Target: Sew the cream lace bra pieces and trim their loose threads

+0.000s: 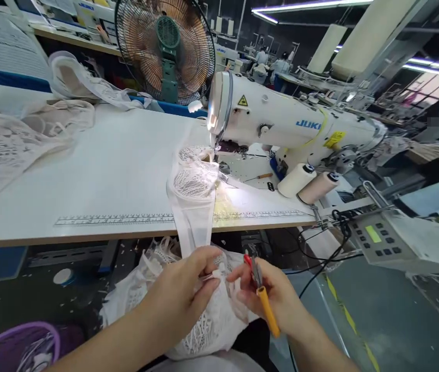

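Note:
White lace fabric (199, 330) lies over the lap below the table edge, and my left hand (188, 284) pinches part of it between thumb and fingers. My right hand (269, 294) holds small scissors with orange handles (268, 310), their tip near a red piece at the fingers, just right of the fabric. A white lace bra piece (194, 191) runs from the sewing machine's needle area down over the table edge toward my left hand. The white JUKI sewing machine (281, 113) stands behind it.
The white table (118, 175) has a printed ruler strip along its front edge. Two thread cones (297, 180) stand at its right, near a control box (382, 237). More lace pieces (5, 144) lie at left, a fan (165, 46) behind. A purple basket (17, 336) is lower left.

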The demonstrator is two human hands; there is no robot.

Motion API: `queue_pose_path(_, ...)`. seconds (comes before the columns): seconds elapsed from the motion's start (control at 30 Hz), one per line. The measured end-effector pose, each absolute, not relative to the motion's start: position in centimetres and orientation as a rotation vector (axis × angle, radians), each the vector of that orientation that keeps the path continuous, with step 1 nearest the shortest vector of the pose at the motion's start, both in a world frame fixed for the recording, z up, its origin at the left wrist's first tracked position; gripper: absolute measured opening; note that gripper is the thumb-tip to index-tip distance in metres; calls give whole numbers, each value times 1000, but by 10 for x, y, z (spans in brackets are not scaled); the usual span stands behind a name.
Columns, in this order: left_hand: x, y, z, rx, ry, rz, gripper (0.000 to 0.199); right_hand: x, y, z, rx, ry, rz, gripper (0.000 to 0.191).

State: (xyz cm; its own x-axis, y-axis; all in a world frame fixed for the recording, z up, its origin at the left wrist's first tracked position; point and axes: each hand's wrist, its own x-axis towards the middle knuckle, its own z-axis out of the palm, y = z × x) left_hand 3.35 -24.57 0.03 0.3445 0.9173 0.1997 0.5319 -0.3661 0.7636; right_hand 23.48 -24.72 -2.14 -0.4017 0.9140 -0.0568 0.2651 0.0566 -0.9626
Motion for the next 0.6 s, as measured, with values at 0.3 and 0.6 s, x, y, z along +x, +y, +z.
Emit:
queue_pose_path(0.3, 47, -243, -6, 1972, 1264, 830, 31, 210, -224, -22, -917, -1481, 1487, 27)
queue_pose_path(0.6, 46, -237, -12, 1416, 1160, 640, 31, 206, -226, -26, -1040, -1600, 1189, 17)
